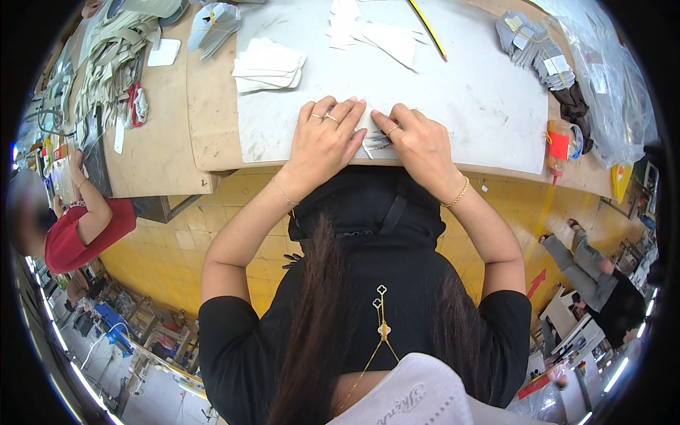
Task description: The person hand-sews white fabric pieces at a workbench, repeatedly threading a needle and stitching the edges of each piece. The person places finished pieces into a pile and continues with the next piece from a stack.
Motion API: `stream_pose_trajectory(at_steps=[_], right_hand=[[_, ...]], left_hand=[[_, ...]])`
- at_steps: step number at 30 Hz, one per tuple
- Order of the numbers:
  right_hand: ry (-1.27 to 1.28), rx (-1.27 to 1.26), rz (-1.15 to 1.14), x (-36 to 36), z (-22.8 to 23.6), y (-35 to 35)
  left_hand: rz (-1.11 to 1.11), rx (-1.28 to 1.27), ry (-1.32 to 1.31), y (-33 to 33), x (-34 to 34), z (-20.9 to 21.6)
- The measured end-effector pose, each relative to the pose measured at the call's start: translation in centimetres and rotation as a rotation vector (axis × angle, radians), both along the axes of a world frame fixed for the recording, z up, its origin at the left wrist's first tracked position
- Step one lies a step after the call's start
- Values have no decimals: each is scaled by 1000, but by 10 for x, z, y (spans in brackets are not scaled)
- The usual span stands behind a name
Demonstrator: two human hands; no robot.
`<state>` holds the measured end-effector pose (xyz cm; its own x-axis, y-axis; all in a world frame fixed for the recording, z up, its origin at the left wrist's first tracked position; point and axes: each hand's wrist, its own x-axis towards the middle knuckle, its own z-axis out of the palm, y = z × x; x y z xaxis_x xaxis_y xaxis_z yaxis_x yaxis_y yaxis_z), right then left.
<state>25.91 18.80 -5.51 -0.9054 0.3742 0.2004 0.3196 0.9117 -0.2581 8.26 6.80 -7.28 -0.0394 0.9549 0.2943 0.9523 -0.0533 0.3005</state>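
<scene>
And there it was: grey script (409, 401) was spotted on the white cloth (433, 379), a red arrow (537, 283) on the yellow floor (170, 241); the bundle's (520, 37) label (556, 65) couldn't be read!

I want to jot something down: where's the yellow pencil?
In the head view, the yellow pencil lies at the top edge, right of centre, beside loose white pieces.

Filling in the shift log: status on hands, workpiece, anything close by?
Left hand and right hand close together, small grey piece between them, partly hidden. Grip unclear. White stack beyond left hand; yellow-and-black pencil farther off.
</scene>
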Motion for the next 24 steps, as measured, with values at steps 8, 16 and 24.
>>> stream_pose_trajectory(at_steps=[8,16,24], right_hand=[[12,18,-7,-14,0,-2],[121,-162,-6,-11,-2,13],[59,-77,-4,23,4,4]], left_hand=[[178,-52,-34,-3,-2,-1],[26,1,-29,-5,-6,-5],[32,-44,41,-4,-4,-3]])
